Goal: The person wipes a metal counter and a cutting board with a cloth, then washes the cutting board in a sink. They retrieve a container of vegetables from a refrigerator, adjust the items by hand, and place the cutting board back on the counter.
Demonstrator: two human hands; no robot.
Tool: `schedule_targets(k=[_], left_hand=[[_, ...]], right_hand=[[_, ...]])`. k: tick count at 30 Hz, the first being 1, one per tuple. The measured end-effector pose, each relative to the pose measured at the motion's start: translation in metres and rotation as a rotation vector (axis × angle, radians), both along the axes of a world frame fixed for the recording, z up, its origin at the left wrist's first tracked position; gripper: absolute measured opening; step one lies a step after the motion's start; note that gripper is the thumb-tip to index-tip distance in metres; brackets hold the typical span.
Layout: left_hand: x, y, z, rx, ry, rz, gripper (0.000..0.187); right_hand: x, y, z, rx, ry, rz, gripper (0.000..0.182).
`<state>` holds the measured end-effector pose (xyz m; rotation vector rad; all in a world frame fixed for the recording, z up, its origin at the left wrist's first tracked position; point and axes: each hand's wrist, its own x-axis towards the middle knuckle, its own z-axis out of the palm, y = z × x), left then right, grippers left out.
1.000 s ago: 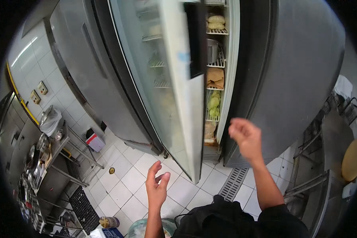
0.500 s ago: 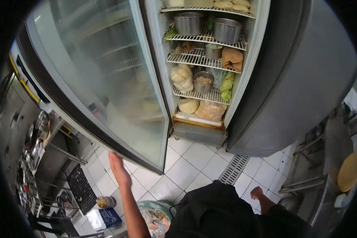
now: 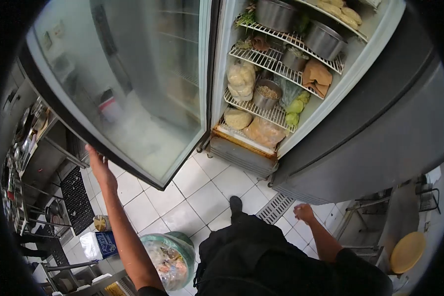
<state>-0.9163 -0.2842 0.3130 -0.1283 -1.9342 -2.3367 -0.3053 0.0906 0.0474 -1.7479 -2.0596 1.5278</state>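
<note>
The fogged, black-framed glass fridge door (image 3: 133,98) stands wide open; the left hand (image 3: 102,175) has extended fingers at its edge, ungripped; the right hand (image 3: 305,213) curls, how tightly I can't tell.

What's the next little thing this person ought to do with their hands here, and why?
Probably raise the right hand toward the wire shelves: the glass door is open, the left hand is at its edge, and the right hand, low, appears empty.

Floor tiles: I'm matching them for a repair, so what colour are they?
The floor tiles are white, clearest in the head view.
</note>
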Motion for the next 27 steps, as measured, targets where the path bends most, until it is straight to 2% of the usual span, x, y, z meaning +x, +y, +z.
schedule_targets(k=[2,4,6,9,12,13,14,17,18,19,20,21,23,24,25,26,27], left_hand=[[-0.009,0.000,-0.004,0.008,0.027,0.012,0.082],[-0.014,-0.001,-0.005,0.017,-0.001,0.030,0.084],[-0.013,0.003,-0.004,0.056,-0.051,0.115,0.083],[-0.008,0.008,0.000,0.021,-0.099,0.183,0.083],[0.000,0.015,-0.006,0.009,-0.041,0.279,0.082],[0.006,0.021,-0.005,0.037,-0.075,0.362,0.082],[0.017,0.034,-0.001,-0.055,-0.045,0.453,0.084],[0.039,0.076,0.006,-0.024,-0.064,0.440,0.078],[0.042,0.087,0.003,-0.102,-0.031,0.525,0.066],[0.029,0.067,-0.019,-0.311,0.049,0.518,0.061],[0.023,0.063,-0.027,-0.388,0.089,0.540,0.061],[0.022,0.063,-0.031,-0.422,0.112,0.558,0.061],[0.019,0.061,-0.036,-0.454,0.140,0.571,0.062],[0.029,0.083,-0.014,-0.349,0.077,0.551,0.068],[0.017,0.075,-0.023,-0.223,0.001,0.570,0.082],[0.022,0.084,-0.017,-0.369,0.025,0.634,0.080],[0.023,0.093,-0.011,-0.343,0.014,0.630,0.080]], right_hand=[[-0.039,0.039,0.005,0.047,0.038,0.126,0.009],[-0.077,0.076,0.006,0.328,-0.050,0.395,0.026],[-0.141,0.082,0.057,0.006,0.263,-0.025,0.032],[-0.197,0.124,0.063,0.114,0.189,0.133,0.036],[-0.236,0.160,0.048,0.193,0.272,0.182,0.038],[-0.251,0.162,0.066,0.071,0.329,0.128,0.039],[-0.263,0.170,0.071,0.092,0.337,0.121,0.039],[-0.281,0.193,0.082,0.085,0.414,0.026,0.043],[-0.287,0.203,0.088,0.043,0.420,-0.047,0.042],[-0.293,0.214,0.093,0.001,0.428,-0.121,0.042],[-0.300,0.224,0.100,-0.043,0.434,-0.197,0.042],[-0.311,0.234,0.111,-0.005,0.423,-0.254,0.044],[-0.320,0.279,0.085,0.183,0.385,-0.240,0.044],[-0.325,0.304,0.067,0.173,0.607,-0.299,0.046],[-0.332,0.318,0.065,0.196,0.622,-0.351,0.049],[-0.338,0.332,0.064,0.220,0.638,-0.401,0.052],[-0.350,0.341,0.080,0.277,0.456,-0.447,0.057]])
